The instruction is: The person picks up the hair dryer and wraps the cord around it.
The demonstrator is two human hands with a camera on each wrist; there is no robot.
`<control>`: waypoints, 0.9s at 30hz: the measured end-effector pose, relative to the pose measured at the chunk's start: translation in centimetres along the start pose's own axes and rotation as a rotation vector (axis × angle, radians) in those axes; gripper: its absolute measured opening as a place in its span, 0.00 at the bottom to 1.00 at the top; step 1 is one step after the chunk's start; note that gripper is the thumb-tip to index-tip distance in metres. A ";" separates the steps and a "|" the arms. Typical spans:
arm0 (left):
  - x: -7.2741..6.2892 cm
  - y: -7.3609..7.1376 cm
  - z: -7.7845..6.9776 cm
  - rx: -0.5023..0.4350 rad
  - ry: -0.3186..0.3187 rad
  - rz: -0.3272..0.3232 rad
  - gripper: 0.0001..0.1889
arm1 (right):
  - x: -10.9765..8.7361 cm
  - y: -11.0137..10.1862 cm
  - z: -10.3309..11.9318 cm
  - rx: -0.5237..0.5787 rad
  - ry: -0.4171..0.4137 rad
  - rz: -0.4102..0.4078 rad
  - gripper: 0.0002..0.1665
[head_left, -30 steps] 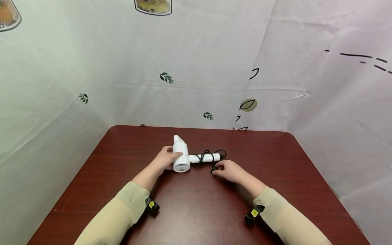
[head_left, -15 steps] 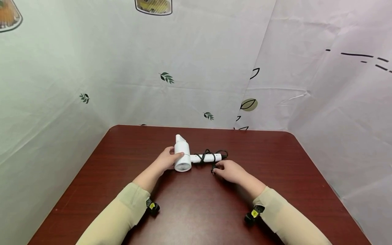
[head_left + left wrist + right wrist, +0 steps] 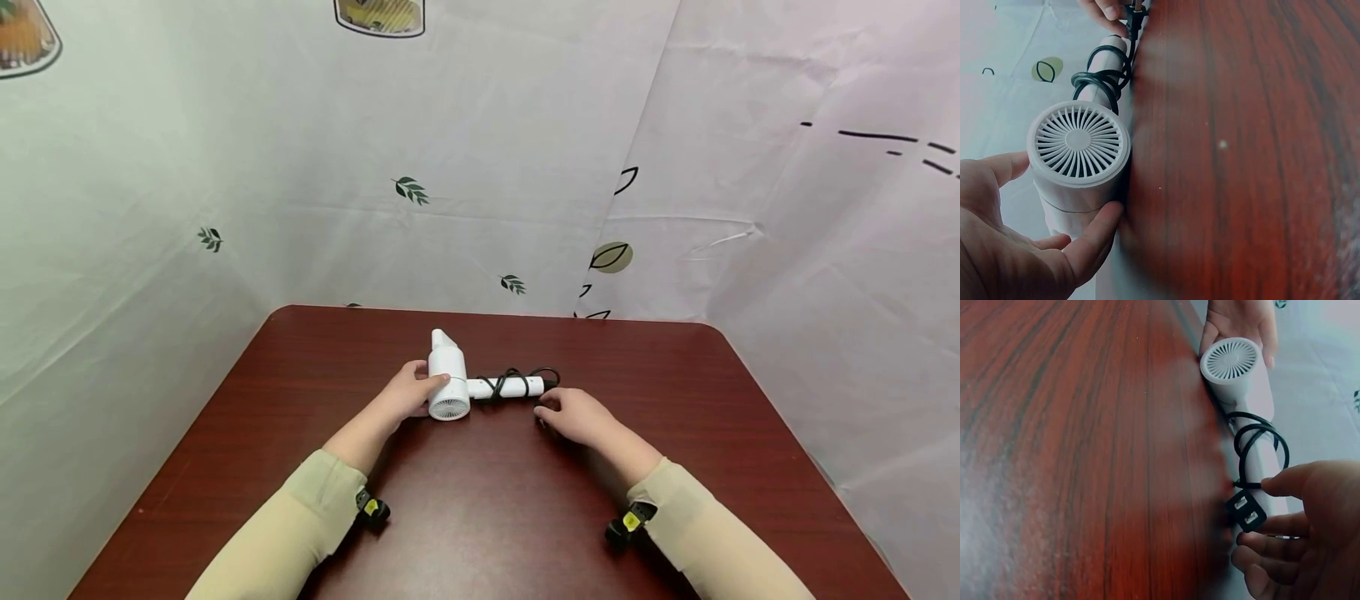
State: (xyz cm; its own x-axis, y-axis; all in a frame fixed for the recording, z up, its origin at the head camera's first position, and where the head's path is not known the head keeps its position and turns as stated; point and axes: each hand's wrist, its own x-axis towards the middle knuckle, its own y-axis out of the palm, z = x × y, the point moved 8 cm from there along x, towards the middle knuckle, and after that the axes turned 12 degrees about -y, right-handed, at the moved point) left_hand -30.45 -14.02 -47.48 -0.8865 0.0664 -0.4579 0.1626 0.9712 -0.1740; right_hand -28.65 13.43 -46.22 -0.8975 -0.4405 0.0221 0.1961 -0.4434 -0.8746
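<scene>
A white hair dryer (image 3: 447, 362) lies on the table, its round grille (image 3: 1079, 140) facing the person and its nozzle pointing to the back wall. My left hand (image 3: 405, 392) grips the dryer's body from the left, thumb on top. A black cord (image 3: 1250, 434) is wound loosely round the handle (image 3: 525, 387), which points right. Near the handle's end, my right hand (image 3: 577, 417) pinches the two-pin plug (image 3: 1246, 511) of that cord between thumb and fingers. In the head view the fingers hide most of the plug.
The dark red wooden table (image 3: 480, 517) has rounded back corners. White sheeting (image 3: 480, 125) printed with leaves hangs behind it and along both sides. A small black camera (image 3: 372, 510) is strapped to each wrist over a beige sleeve (image 3: 300, 521).
My right hand has drawn back a little to the right with the plug. The dryer has shifted very slightly right in view, with my left hand still holding it.
</scene>
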 end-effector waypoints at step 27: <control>-0.2 -0.9 0.6 0.010 -0.020 -0.012 0.41 | -1.0 -2.3 -2.8 -0.018 0.040 -0.074 0.21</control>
State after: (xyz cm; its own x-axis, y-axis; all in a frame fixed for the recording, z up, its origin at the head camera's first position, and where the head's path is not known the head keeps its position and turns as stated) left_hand -30.15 -15.01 -47.73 -0.8797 0.0505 -0.4729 0.1566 0.9696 -0.1878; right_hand -29.31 17.05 -45.53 -0.9242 -0.3758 0.0679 0.1222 -0.4595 -0.8797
